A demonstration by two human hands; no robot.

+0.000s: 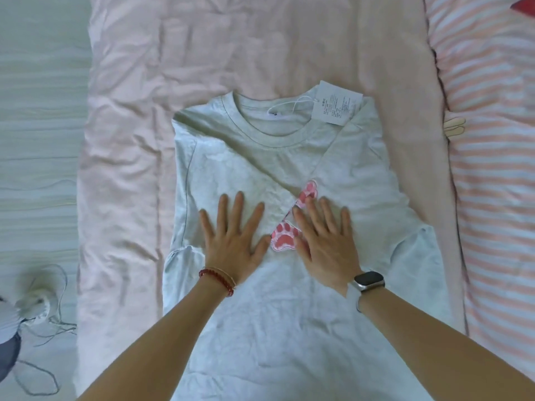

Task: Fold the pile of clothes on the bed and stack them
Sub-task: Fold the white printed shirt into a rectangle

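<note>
A pale grey sweatshirt [260, 314] lies flat on the pink bed [202, 53], collar away from me. Both sleeves are folded in and cross over the chest. Pink paw patches [285, 236] mark the cuffs. A white paper tag [337, 104] hangs at the collar. My left hand [234, 230], with a red bead bracelet, presses flat on the left crossed sleeve. My right hand [325, 238], with a watch on the wrist, presses flat on the right sleeve, fingers straight and spread. Neither hand grips anything.
A pink-and-white striped quilt [498, 169] runs along the right side of the bed. The pale wooden floor [37, 140] is at the left, with a power strip and cables [43, 302] and a grey object at the lower left edge.
</note>
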